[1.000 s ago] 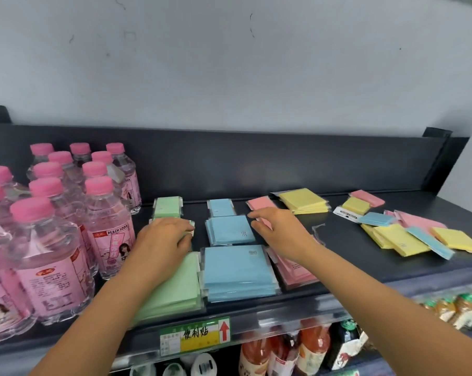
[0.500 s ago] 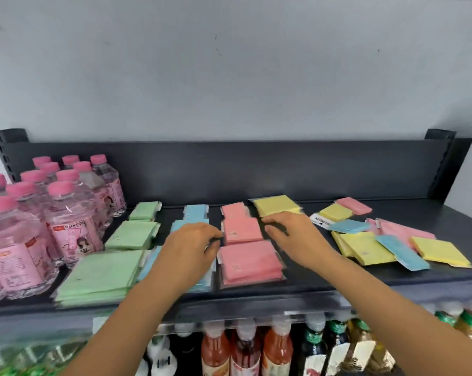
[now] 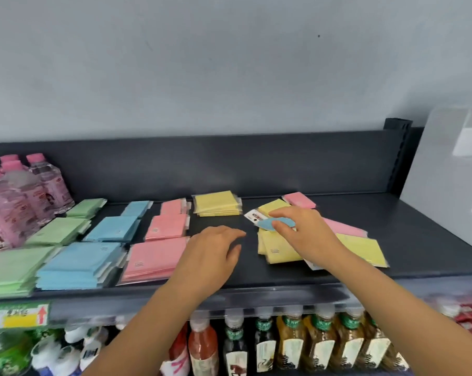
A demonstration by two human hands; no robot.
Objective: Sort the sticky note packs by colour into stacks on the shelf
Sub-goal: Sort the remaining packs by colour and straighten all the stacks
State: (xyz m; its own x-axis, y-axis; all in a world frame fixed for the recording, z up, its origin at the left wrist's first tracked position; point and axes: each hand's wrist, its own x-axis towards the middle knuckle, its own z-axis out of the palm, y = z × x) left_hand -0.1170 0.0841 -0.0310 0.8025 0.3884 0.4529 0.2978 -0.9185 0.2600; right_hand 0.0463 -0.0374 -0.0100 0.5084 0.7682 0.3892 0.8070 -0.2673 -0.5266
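Observation:
Sorted stacks lie on the dark shelf [image 3: 408, 240]: green packs [image 3: 56, 230] at the left, then blue packs [image 3: 110, 229], pink packs [image 3: 167, 226] and a yellow stack [image 3: 217, 203] at the back. To the right is a mixed heap of yellow packs [image 3: 281, 249], pink packs [image 3: 343, 227] and a white label card [image 3: 252, 216]. My right hand [image 3: 305, 234] pinches a small blue pack [image 3: 272, 223] on top of that heap. My left hand [image 3: 213, 251] hovers open over bare shelf between the pink stacks and the heap, holding nothing.
Pink-capped water bottles [image 3: 20, 196] crowd the shelf's left end. A raised back panel [image 3: 229, 164] closes the shelf behind. Drink bottles [image 3: 291, 343] fill the lower shelf. A white box-like object [image 3: 451, 172] stands at the right end.
Both hands moved right, away from the sorted stacks. My right hand went from the pink stacks to the mixed heap and took hold of a small blue pack. The view shifted right.

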